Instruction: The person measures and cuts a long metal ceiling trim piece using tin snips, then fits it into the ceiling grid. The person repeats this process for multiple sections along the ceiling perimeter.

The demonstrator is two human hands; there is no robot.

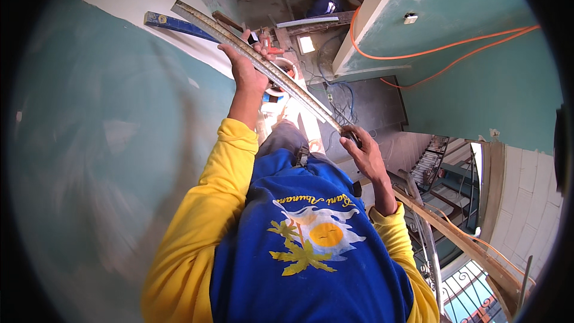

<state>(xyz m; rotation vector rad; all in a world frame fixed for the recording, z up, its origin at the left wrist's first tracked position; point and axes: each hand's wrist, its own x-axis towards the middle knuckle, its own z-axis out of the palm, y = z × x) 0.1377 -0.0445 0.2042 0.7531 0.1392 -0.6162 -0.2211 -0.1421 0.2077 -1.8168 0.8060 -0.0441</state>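
Note:
My left hand (246,75) is wrapped around a long, thin metal channel (200,23) that slants across in front of me. Its fingertips show on the far side. Along the channel lies a yellowish tape measure blade (286,81), running down toward my right hand (368,154). That hand is closed around a dark tape measure case (351,138), mostly hidden by the fingers, at the channel's near right end. Behind the channel's upper part, a blue spirit level (179,25) sticks out to the left.
A bucket (289,70) with tools stands below the channel. A teal wall (113,143) rises close on my left. An orange cord (442,52) hangs by the right wall. Cables (342,104) lie on the floor. Lower right are a wooden rail (442,222) and stairs. A person (321,1) crouches at the back.

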